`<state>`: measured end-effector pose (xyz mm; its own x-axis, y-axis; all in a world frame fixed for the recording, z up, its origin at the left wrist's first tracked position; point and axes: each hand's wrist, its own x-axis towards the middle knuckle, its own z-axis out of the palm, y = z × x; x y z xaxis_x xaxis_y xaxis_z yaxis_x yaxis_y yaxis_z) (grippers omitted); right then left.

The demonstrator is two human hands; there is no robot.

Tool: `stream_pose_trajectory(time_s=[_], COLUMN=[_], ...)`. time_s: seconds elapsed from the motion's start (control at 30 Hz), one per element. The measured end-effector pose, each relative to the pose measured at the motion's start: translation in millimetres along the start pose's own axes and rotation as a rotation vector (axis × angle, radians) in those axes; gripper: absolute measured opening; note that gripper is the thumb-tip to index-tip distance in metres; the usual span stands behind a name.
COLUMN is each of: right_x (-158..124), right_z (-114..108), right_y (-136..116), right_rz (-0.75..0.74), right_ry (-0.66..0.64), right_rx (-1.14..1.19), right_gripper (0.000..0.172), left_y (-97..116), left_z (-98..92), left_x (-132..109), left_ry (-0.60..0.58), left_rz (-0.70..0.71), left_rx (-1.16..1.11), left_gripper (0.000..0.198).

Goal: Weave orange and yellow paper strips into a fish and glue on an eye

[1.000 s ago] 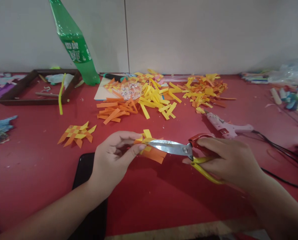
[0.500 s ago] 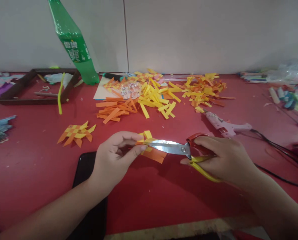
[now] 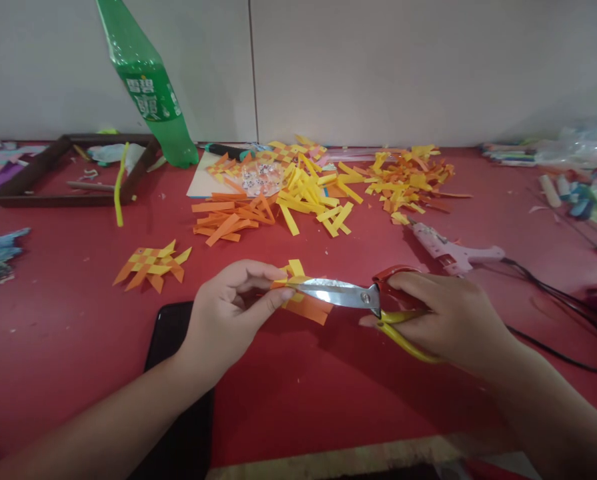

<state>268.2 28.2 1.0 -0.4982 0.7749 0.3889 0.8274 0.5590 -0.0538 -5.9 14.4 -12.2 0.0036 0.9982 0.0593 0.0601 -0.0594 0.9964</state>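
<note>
A: Quick Q, where's the main pc?
B: The small woven orange-and-yellow paper pc (image 3: pixel 308 310) is up front, abt mid-view, over the red table (image 3: pixel 348 393).
A: L grip?
B: L hand (image 3: pixel 231 313) has it pinched at its L end, thumb vs. fingers, no gap I can see.
A: & R?
B: R hand (image 3: pixel 451 323) is curled round the handles, one red, one yellow, of the silver-bladed metal scissors (image 3: pixel 335 293). Blades look nearly together, pts at the paper next to the L thumb. Can't tell if they're cutting.
A: What's nr?
B: Flat black phone-like slab (image 3: pixel 171 327) partly under the L forearm. Spiky orange-and-yellow woven paper fish (image 3: pixel 151 263) on the table, L of the L hand. Pale pink plastic glue gun (image 3: pixel 451 250) w/ black cable, just beyond the R hand.
A: Further back?
B: Loose flat orange paper strips (image 3: pixel 233 220), then yellow paper strips (image 3: pixel 305 190) to their R, then a heap of mixed orange-and-yellow paper scraps (image 3: pixel 411 180).
A: Far L?
B: Dark brown rectangular frame (image 3: pixel 63 201), bent yellow stick (image 3: pixel 121 187) across its front edge, + tall green plastic bottle (image 3: pixel 158 100) w/ white lettering, by the pale wall (image 3: pixel 378 67).
</note>
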Motion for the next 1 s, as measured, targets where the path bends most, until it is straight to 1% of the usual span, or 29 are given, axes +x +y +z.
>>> stream_pose_trajectory(time_s=[0.27,0.47,0.67,1.0], right_x=[-2.7,-1.1,-0.7,-3.5], right_z=[-0.7,-1.4,0.1,0.2], right_y=[2.8,1.7,1.5,3.5], right_rz=[0.005,-0.020,-0.018,-0.006], right_ry=[-0.011,0.000,0.000,-0.001], right_rx=[-0.026,-0.007,0.019,-0.033], right_gripper=[0.044,0.042,0.040,0.040], left_y=[0.2,-1.3,-1.3,-1.4], left_z=[0.4,-0.8,-0.3,-0.2], left_x=[1.0,0.5,0.8,0.6], left_ry=[-0.003,-0.008,-0.034,-0.032], left_rz=[-0.036,-0.050,-0.038,-0.052], left_rx=[0.014,0.021,-0.004,0.021], left_gripper=[0.015,0.015,0.014,0.015])
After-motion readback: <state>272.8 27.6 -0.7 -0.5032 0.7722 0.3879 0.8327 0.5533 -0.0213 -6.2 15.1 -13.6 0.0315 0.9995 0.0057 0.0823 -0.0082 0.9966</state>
